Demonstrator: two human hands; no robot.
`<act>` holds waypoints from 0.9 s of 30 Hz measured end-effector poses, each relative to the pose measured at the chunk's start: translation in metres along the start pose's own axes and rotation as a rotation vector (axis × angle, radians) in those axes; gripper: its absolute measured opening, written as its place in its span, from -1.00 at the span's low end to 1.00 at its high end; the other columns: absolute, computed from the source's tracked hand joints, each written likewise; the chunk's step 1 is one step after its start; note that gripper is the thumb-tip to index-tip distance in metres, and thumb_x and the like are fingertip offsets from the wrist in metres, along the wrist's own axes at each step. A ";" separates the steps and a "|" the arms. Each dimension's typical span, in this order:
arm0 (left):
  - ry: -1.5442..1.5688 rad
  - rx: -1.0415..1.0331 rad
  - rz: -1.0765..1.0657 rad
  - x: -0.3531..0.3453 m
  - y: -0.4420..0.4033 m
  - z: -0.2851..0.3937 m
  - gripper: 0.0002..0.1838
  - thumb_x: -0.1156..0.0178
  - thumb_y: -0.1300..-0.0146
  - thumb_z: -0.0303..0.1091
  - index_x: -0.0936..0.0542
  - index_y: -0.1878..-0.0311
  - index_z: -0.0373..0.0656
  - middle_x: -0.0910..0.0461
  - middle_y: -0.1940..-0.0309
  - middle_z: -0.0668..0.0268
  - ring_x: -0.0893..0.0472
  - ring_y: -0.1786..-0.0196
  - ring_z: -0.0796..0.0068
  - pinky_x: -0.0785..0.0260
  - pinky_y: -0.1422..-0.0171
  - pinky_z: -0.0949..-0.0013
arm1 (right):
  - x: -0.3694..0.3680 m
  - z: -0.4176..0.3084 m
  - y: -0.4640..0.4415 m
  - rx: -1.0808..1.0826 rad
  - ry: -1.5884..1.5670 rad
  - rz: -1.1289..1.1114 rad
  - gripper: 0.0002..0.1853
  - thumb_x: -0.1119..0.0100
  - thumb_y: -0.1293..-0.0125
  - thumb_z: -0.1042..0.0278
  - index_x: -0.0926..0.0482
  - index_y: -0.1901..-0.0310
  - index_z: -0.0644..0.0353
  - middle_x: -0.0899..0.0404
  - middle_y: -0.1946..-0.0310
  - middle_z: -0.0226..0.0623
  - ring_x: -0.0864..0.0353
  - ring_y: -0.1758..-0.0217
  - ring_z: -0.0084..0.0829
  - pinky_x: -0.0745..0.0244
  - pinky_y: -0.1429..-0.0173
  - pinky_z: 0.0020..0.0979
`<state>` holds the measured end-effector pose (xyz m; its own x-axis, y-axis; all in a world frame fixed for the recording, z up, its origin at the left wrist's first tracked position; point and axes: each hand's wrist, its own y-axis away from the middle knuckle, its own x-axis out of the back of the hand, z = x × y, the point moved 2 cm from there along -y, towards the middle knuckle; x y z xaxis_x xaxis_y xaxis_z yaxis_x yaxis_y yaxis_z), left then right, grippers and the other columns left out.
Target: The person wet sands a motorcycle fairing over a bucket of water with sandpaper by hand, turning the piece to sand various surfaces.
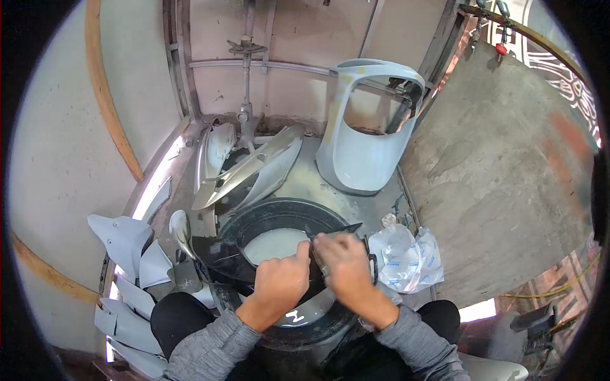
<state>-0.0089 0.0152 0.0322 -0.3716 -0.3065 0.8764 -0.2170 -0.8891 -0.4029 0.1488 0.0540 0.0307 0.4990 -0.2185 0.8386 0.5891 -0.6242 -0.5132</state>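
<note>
Above a black tub (286, 206) of cloudy water (273, 244) lies a dark, glossy plastic panel (219, 254), spanning from the left side towards the right rim. My left hand (277, 282) is closed on this panel, thumb up near its middle. Close beside it, my right hand (346, 263) presses on the panel with bent fingers. A thin greyish edge shows under those fingers, but what it belongs to is mostly hidden. More water shows in the tub below my wrists.
Grey and white panels (124, 244) are piled at the left. Behind the tub lean silver fairings (254, 166). A large pale blue-white shell (365, 155) stands at the back right. A crumpled plastic bag (410, 257) sits right of the tub, beside a grey board (495, 171).
</note>
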 end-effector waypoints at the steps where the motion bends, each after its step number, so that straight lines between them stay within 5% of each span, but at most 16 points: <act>1: 0.003 0.012 -0.002 0.000 0.001 -0.002 -0.70 -0.22 -0.37 -0.26 -0.50 -0.05 -0.21 -0.60 0.69 0.23 -0.65 0.64 0.19 -0.47 0.55 0.19 | -0.003 -0.003 -0.001 0.025 0.005 0.018 -0.37 -0.24 0.20 0.60 -0.64 -0.09 0.34 -0.65 -0.16 -0.19 -0.53 -0.10 -0.07 -0.45 -0.19 -0.11; 3: 0.002 0.020 -0.011 -0.001 0.002 -0.004 -0.70 -0.22 -0.36 -0.26 -0.50 -0.04 -0.21 -0.60 0.69 0.23 -0.65 0.64 0.19 -0.47 0.55 0.19 | 0.011 0.013 -0.005 -0.060 0.022 0.005 -0.51 -0.29 0.08 0.54 -0.67 -0.01 0.36 -0.68 -0.05 -0.17 -0.56 -0.03 -0.10 -0.49 -0.12 -0.13; 16: 0.045 0.002 -0.022 -0.002 0.000 -0.004 -0.69 -0.21 -0.36 -0.26 -0.48 -0.04 -0.23 -0.57 0.68 0.14 -0.62 0.63 0.07 -0.44 0.54 0.07 | 0.005 0.004 -0.003 -0.012 0.028 -0.021 -0.41 -0.31 0.16 0.56 -0.66 -0.07 0.34 -0.65 -0.14 -0.23 -0.54 -0.08 -0.09 -0.48 -0.12 -0.12; 19: -0.007 -0.022 0.007 0.007 0.000 -0.002 -0.75 -0.21 -0.36 -0.26 -0.50 0.02 -0.18 -0.58 0.71 0.24 -0.63 0.66 0.20 -0.46 0.58 0.18 | 0.012 0.038 0.000 -0.148 0.166 0.005 -0.41 -0.33 0.16 0.55 -0.67 -0.07 0.33 -0.66 -0.13 -0.24 -0.55 -0.08 -0.11 -0.49 -0.17 -0.15; 23: -0.022 -0.013 -0.004 0.002 -0.003 -0.002 -0.75 -0.21 -0.37 -0.26 -0.50 0.02 -0.18 -0.57 0.71 0.24 -0.63 0.66 0.20 -0.46 0.58 0.18 | 0.001 0.002 0.001 0.012 0.055 0.071 -0.40 -0.30 0.21 0.61 -0.69 -0.05 0.30 -0.69 -0.10 -0.25 -0.56 0.00 -0.08 -0.50 -0.11 -0.15; 27: -0.024 -0.021 0.040 0.006 -0.001 -0.003 -0.75 -0.20 -0.37 -0.26 -0.50 0.01 -0.19 -0.57 0.72 0.23 -0.64 0.65 0.16 -0.47 0.56 0.16 | 0.016 0.024 -0.001 -0.108 0.117 0.024 -0.38 -0.31 0.21 0.60 -0.68 -0.07 0.27 -0.68 -0.11 -0.25 -0.55 -0.07 -0.10 -0.49 -0.12 -0.12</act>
<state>-0.0133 0.0154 0.0372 -0.3586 -0.3502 0.8653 -0.2211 -0.8687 -0.4432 0.1710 0.0695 0.0402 0.4309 -0.3166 0.8450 0.5031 -0.6931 -0.5162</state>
